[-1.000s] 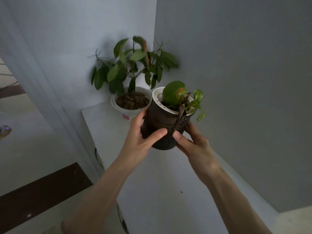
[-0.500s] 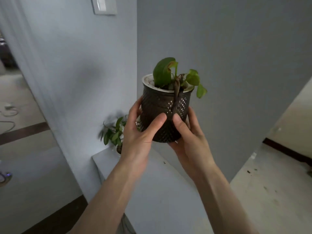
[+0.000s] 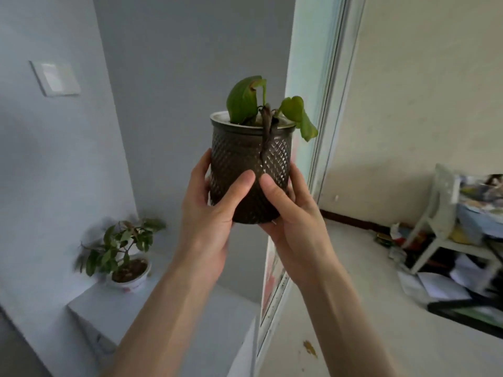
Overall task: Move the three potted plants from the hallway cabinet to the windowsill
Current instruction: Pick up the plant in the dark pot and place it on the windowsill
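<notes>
A dark textured pot (image 3: 245,159) with a pale rim and a few green leaves is held up in the air at chest height. My left hand (image 3: 209,210) wraps its left side and my right hand (image 3: 291,213) cups its right side and base, thumbs nearly touching in front. A second plant with many small leaves in a white bowl-shaped pot (image 3: 128,273) stands on the white hallway cabinet (image 3: 168,322) at the lower left, in the wall corner.
A light switch (image 3: 55,77) sits on the left wall. A door frame (image 3: 321,104) runs down just right of the pot. Beyond it, the floor leads to a white shelf unit (image 3: 449,227) cluttered with papers at the right.
Both hands have lifted the dark pot off the cabinet and carried it up. The view has swung right, so the doorway and the room beyond now show.
</notes>
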